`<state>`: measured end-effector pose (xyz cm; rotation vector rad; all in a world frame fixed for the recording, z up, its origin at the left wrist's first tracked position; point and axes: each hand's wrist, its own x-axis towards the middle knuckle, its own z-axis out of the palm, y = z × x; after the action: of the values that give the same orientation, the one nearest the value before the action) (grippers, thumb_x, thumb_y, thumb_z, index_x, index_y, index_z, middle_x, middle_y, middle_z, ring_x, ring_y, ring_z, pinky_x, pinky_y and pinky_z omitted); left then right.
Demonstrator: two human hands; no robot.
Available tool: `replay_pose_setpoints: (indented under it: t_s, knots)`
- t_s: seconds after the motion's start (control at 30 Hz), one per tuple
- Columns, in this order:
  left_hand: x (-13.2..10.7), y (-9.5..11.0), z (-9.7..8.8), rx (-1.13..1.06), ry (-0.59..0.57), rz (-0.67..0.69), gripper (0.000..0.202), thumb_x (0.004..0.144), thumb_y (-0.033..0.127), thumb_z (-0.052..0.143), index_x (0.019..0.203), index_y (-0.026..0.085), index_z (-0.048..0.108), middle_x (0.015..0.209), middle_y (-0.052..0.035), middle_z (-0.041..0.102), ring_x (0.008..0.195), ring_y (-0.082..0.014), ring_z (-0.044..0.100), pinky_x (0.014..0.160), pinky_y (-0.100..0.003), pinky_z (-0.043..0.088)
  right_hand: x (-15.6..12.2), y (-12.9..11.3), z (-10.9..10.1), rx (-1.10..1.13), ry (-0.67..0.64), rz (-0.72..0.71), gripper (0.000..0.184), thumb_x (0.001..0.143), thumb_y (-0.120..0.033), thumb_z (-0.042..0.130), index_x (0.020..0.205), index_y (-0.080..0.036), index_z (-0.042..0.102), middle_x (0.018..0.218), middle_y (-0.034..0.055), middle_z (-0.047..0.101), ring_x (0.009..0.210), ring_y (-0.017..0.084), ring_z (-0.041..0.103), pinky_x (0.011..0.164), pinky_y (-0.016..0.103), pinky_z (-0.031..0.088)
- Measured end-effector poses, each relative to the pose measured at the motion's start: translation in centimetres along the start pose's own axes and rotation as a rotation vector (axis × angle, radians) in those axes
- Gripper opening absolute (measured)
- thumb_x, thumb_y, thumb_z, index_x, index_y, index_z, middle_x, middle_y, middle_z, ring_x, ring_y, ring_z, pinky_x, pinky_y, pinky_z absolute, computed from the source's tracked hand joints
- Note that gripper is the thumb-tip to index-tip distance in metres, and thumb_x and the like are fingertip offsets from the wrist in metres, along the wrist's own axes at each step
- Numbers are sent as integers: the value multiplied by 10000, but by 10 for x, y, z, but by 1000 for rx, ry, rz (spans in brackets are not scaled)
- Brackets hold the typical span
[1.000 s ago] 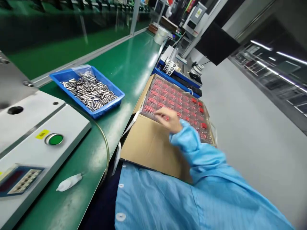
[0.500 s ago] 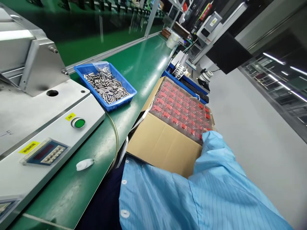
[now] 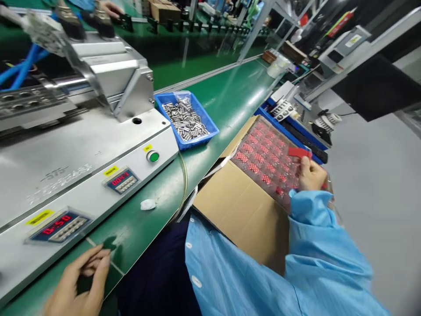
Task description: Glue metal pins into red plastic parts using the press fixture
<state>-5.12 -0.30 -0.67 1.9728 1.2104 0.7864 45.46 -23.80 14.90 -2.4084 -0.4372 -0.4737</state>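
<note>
My right hand (image 3: 312,174) is closed around a flat, angular red plastic part (image 3: 298,152), raised over the clear plastic tray (image 3: 245,169) in a cardboard box. Rows of red pieces (image 3: 265,179) sit in the tray's pockets. The box's wide brown flap (image 3: 243,213) folds out toward my blue sleeve. Above the green bench, near the machine's front edge, hovers my left hand (image 3: 80,281), its fingers loosely curled, thumb apart, with nothing seen in it. The closest thing to it is the metal machine (image 3: 131,149) with two lit red displays.
A blue bin (image 3: 210,126) of small metal cylinders stands beside the machine. On the green bench (image 3: 217,105) lie a small white piece (image 3: 148,204) and a thin hose (image 3: 183,175). A monitor (image 3: 375,90) hangs at the right. Across the bench another person's hand (image 3: 112,8) shows.
My right hand, earlier mostly hidden at the tray's edge, is now raised with a red part. My left hand has come into view at lower left. The view has swung left.
</note>
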Motion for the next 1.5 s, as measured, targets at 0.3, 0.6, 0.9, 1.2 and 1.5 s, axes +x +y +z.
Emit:
replay_pose_setpoints:
  t_s: [0.3, 0.6, 0.9, 1.2, 1.5]
  knots:
    - [-12, 24, 14, -339, -82, 117, 615, 1004, 550, 647, 1520, 247, 506, 1272, -116, 685, 875, -200, 688, 776, -332, 591, -170, -202, 90, 578, -994, -1350, 346, 1094, -475, 555, 1024, -188, 735, 785, 29, 676, 716, 135, 619, 650, 262, 469]
    - [-18, 41, -13, -283, -6, 100, 185, 1039, 344, 640, 1071, 224, 776, 942, -50, 647, 837, -189, 640, 737, -286, 550, -216, -231, 118, 560, -1012, -1497, 385, 1136, -368, 464, 901, -170, 696, 762, 29, 643, 672, 143, 553, 623, 284, 432]
    - [-3, 37, 14, -692, 143, -339, 319, 935, 460, 776, 1075, 180, 713, 870, -44, 729, 748, -173, 675, 684, -265, 569, -175, -186, 141, 743, -844, -752, 281, 950, -251, 753, 1225, -246, 699, 892, 29, 655, 750, 187, 621, 709, 333, 556]
    - [8, 37, 14, -869, 157, -384, 330, 931, 501, 766, 992, 180, 721, 884, -54, 741, 786, -191, 707, 736, -293, 601, -221, -193, 175, 866, -1195, -654, 194, 1010, -318, 660, 1184, -236, 632, 1254, 129, 720, 1206, 288, 689, 1048, 495, 569]
    - [11, 37, 16, -832, 193, -424, 421, 879, 594, 786, 885, 176, 738, 644, 17, 598, 536, -108, 476, 493, -225, 408, -214, -196, 148, 840, -1074, -620, 235, 987, -447, 671, 1030, -219, 707, 790, 34, 685, 569, 164, 561, 520, 295, 476]
